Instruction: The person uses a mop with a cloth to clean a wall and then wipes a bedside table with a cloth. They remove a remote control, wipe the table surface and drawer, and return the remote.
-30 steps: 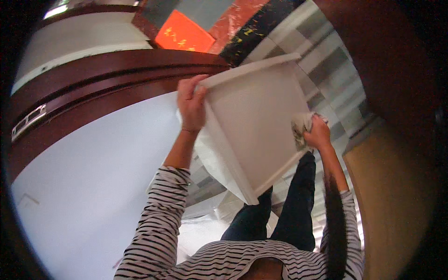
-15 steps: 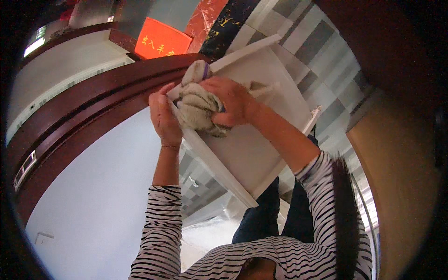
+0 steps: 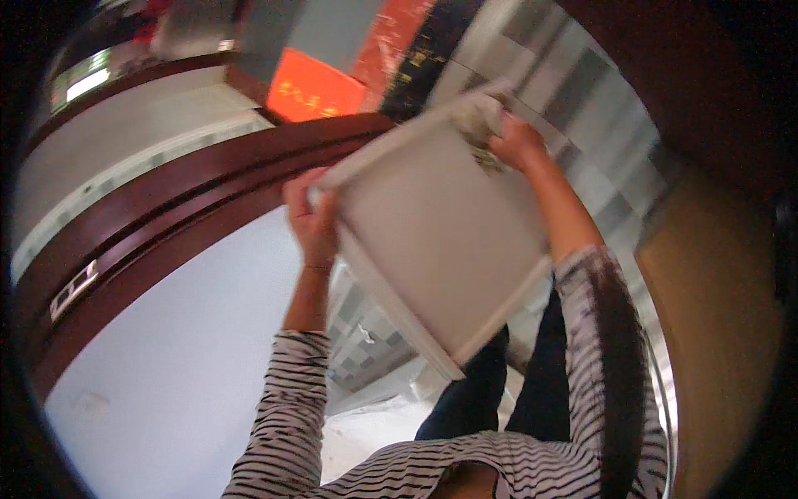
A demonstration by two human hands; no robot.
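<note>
A white, shallow, square drawer-like tray point(image 3: 440, 224) with a raised rim is held up in front of me, tilted. Its left corner is in the grip of my left hand point(image 3: 312, 208), fingers wrapped over the rim. At the upper right corner my right hand point(image 3: 519, 143) is closed on a crumpled greenish-beige cloth point(image 3: 475, 129), which presses against the rim and inner face there. Motion blur softens both the cloth and the fingers, and part of the cloth is hidden by the hand.
A dark red wooden door frame point(image 3: 191, 195) curves along the left, beside a pale blue-white door panel point(image 3: 183, 333). An orange-red mat point(image 3: 312, 87) lies beyond the threshold. Grey patchwork floor tiles point(image 3: 573, 91) extend to the right, near a tan panel point(image 3: 715, 349).
My right hand has moved the cloth from the tray's left corner across to its upper right corner. My left hand has closed round the left corner. The tray has shifted slightly in view.
</note>
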